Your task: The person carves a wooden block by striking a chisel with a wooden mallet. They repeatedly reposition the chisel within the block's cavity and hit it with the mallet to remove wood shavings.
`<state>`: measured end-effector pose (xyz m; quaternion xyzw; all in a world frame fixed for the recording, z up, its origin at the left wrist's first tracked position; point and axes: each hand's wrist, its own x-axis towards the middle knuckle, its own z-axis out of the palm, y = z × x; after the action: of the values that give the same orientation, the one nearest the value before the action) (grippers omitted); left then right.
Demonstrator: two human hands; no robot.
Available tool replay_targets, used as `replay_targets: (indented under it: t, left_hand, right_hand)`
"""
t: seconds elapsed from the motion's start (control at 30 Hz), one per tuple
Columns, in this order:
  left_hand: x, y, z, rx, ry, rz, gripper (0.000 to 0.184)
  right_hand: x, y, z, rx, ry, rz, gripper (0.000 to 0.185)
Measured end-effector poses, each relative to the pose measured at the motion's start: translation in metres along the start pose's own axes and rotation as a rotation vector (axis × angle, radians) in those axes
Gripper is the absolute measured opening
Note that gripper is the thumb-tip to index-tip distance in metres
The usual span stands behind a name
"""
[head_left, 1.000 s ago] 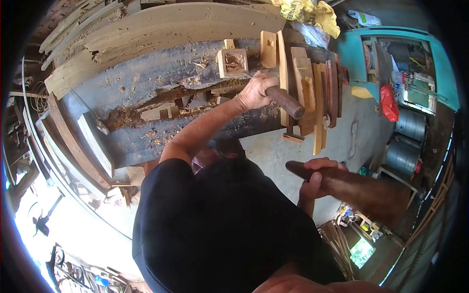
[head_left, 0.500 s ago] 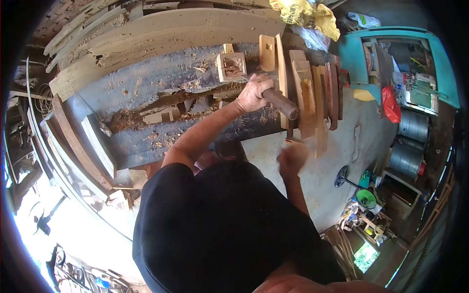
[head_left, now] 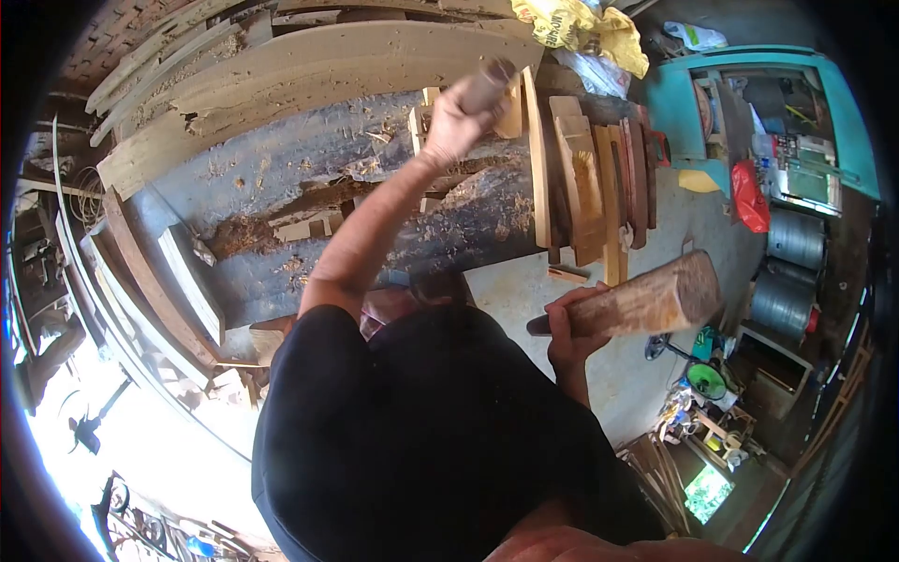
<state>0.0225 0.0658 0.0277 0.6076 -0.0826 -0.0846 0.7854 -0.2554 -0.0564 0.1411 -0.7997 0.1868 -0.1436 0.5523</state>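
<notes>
My left hand point(head_left: 453, 125) is closed around the brown wooden handle point(head_left: 487, 86) of a chisel-like tool, over the dark workbench point(head_left: 281, 140). Its blade is hidden. Just behind the hand is a square hollowed wood block point(head_left: 418, 127), mostly covered by the hand. My right hand point(head_left: 569, 334) grips a heavy wooden mallet point(head_left: 646, 298) by its handle, right of my body and clear of the bench, with the thick head pointing right.
Several wood strips and boards point(head_left: 581, 178) lie across the bench's right end. Long curved planks point(head_left: 346, 56) line its far side. Wood chips are scattered on the bench. A turquoise cabinet point(head_left: 679, 103) and metal drums point(head_left: 782, 302) stand at the right.
My left hand has lifted the tool up and left, over the hollowed block. The mallet came down in a blur near the bench and is now back at the right.
</notes>
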Motion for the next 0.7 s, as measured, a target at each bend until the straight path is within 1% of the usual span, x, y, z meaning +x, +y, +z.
replay_targets:
  t: [0.03, 0.1, 0.17, 0.2, 0.27, 0.3, 0.33, 0.37, 0.4, 0.43, 0.47, 0.57, 0.63, 0.67, 0.7]
  left_hand:
    - [0.010, 0.001, -0.009, -0.020, -0.015, -0.006, 0.025]
    - [0.017, 0.000, -0.012, -0.038, -0.030, -0.009, 0.027]
    - [0.013, -0.001, -0.007, -0.072, -0.075, 0.106, 0.028]
    - [0.003, 0.006, -0.002, -0.018, -0.073, 0.082, 0.024]
    - [-0.012, -0.008, 0.012, 0.003, -0.141, 0.221, 0.021]
    - [-0.018, -0.029, 0.017, 0.070, -0.163, 0.302, 0.023]
    - [-0.024, -0.036, 0.022, 0.137, -0.182, 0.381, 0.025]
    - [-0.031, -0.042, 0.027, 0.174, -0.177, 0.400, 0.029]
    - [-0.037, -0.038, 0.024, 0.284, -0.210, 0.461, 0.026]
    - [-0.040, -0.044, 0.025, 0.381, -0.233, 0.469, 0.029]
    - [-0.044, -0.051, 0.027, 0.476, -0.257, 0.474, 0.032]
    - [-0.050, -0.052, 0.031, 0.482, -0.226, 0.507, 0.032]
    - [-0.054, -0.053, 0.030, 0.469, -0.238, 0.544, 0.032]
    - [-0.056, -0.055, 0.029, 0.458, -0.248, 0.578, 0.032]
    - [-0.058, -0.056, 0.028, 0.458, -0.250, 0.572, 0.032]
  right_hand:
    - [0.000, -0.002, 0.002, 0.073, 0.000, 0.001, 0.060]
    - [-0.004, 0.002, 0.005, 0.111, 0.035, 0.021, 0.064]
    - [-0.007, 0.008, 0.006, 0.151, 0.068, 0.040, 0.067]
    - [-0.007, 0.011, 0.005, 0.144, 0.054, 0.052, 0.069]
    - [-0.006, 0.020, 0.004, 0.134, 0.035, 0.060, 0.071]
    - [-0.005, 0.025, 0.004, 0.121, 0.052, 0.038, 0.070]
    - [-0.004, 0.029, 0.002, 0.106, 0.068, 0.017, 0.069]
    - [-0.003, 0.030, 0.000, 0.103, 0.060, 0.016, 0.069]
    - [-0.003, 0.031, -0.002, 0.106, 0.068, 0.064, 0.077]
    - [-0.002, 0.031, -0.005, 0.110, 0.077, 0.112, 0.084]
    - [0.000, 0.030, -0.006, 0.105, 0.074, 0.115, 0.084]
    - [0.004, 0.026, -0.012, 0.039, 0.108, 0.129, 0.081]
    - [0.004, 0.025, -0.024, -0.037, 0.140, -0.121, 0.065]
    - [0.017, 0.011, -0.047, -0.037, 0.140, -0.118, 0.065]
    - [0.036, -0.014, -0.082, -0.394, -0.291, 0.122, 0.062]
